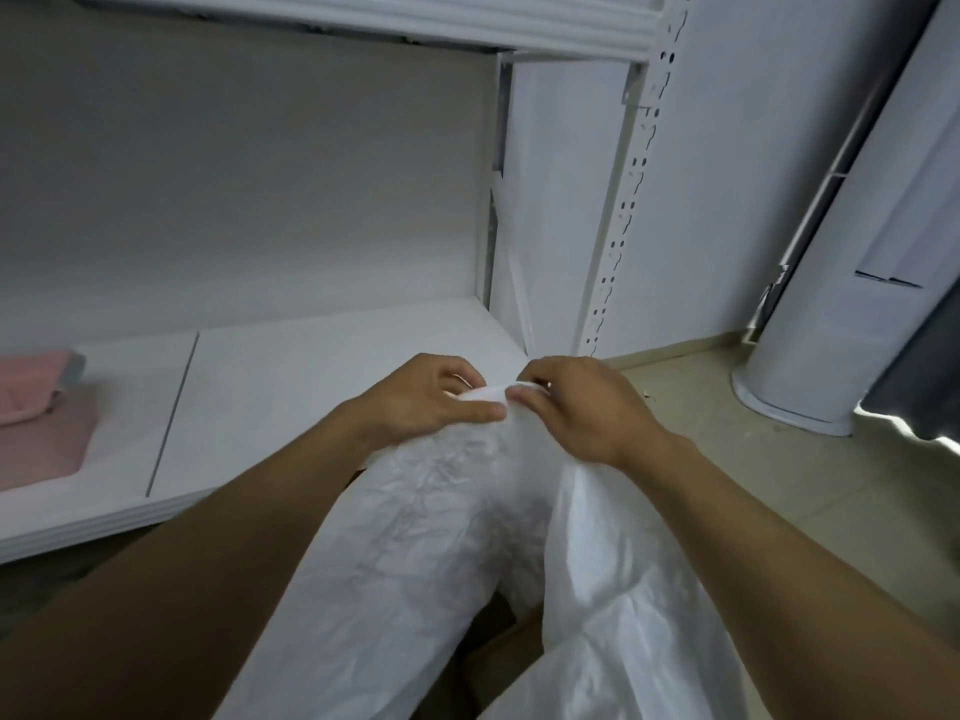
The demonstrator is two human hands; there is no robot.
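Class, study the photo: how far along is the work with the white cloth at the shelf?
Done: a folded pink cloth already lies on the shelf, at the left. In hand: the left hand and right hand pinch the top edge of the crumpled white cloth, close together, near the shelf's front. Left: it hangs loose and unfolded, so folding and shelving it probably remain.

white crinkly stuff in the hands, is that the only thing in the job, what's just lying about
In the job: white crinkly material, pinched at its top by the left hand and right hand.
Lying about: pink folded cloth on the white shelf; white round column on the floor.
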